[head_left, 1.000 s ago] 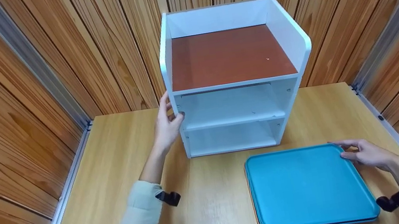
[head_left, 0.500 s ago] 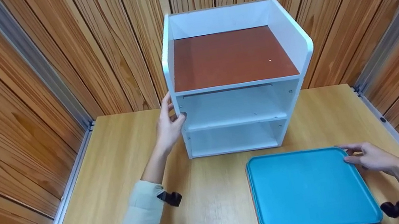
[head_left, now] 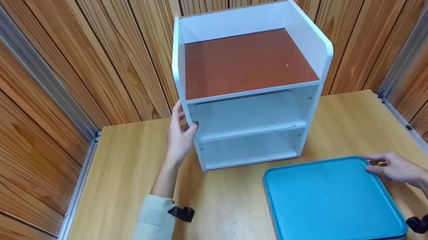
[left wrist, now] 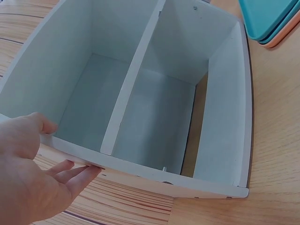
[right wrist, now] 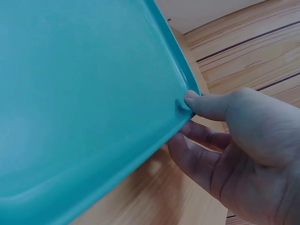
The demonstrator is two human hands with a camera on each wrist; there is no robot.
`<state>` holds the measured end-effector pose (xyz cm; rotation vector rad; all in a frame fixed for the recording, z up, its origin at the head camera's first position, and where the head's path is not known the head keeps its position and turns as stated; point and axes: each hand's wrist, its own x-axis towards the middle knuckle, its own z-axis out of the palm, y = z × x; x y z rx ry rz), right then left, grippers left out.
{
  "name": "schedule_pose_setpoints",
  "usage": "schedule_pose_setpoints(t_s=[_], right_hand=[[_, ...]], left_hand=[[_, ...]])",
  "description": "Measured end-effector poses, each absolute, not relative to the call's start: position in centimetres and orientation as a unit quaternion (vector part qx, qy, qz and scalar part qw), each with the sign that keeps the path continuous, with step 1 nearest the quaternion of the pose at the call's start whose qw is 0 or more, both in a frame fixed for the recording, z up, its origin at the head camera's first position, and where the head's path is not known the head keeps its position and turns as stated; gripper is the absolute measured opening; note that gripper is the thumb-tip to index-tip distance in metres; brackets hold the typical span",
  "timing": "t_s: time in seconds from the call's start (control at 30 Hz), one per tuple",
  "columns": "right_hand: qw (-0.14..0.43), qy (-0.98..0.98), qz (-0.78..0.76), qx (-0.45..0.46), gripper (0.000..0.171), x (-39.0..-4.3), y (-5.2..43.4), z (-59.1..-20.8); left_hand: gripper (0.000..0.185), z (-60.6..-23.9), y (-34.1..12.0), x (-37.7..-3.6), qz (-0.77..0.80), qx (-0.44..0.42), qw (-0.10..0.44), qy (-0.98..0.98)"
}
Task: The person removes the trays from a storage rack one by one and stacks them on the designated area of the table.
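A white shelf unit [head_left: 252,130] with a brown top board [head_left: 248,63] stands at the back of the wooden table [head_left: 128,172]. My left hand [head_left: 180,136] grips its left side panel, thumb inside and fingers outside; the left wrist view shows the same hand [left wrist: 28,178] on the unit's wall [left wrist: 225,117]. A teal tray [head_left: 330,200] lies flat in front of the unit, on top of an orange tray [left wrist: 286,35]. My right hand [head_left: 395,168] pinches the teal tray's far right corner. In the right wrist view its thumb lies on the tray [right wrist: 84,93] rim and the hand's [right wrist: 234,140] fingers reach under the edge.
Wood-panelled walls [head_left: 22,103] close in the table on the left, back and right, with metal rails [head_left: 74,189] along the table's side edges. Both lower compartments of the unit hold nothing. Bare tabletop lies at the front left.
Almost nothing differs: the view shifts slightly, and both hands keep their holds on the shelf unit and the tray corner.
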<state>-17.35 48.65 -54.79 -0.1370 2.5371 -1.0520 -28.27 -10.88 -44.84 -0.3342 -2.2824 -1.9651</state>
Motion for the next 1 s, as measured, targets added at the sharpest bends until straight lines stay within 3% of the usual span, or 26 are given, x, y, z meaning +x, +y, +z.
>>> schedule_pose_setpoints(t_s=[0.53,1.0], right_hand=[[0.220,0.893,-0.388,-0.060,0.056,-17.16,49.25,-54.28],[0.188,0.899,-0.386,-0.090,0.044,-17.54,49.15,-54.17]], left_hand=[[0.079,-44.85,-10.92,-28.24,-0.649,-0.105,0.045,-0.752],[0.079,-44.88,-11.07,-28.11,-0.642,-0.126,0.063,-0.754]])
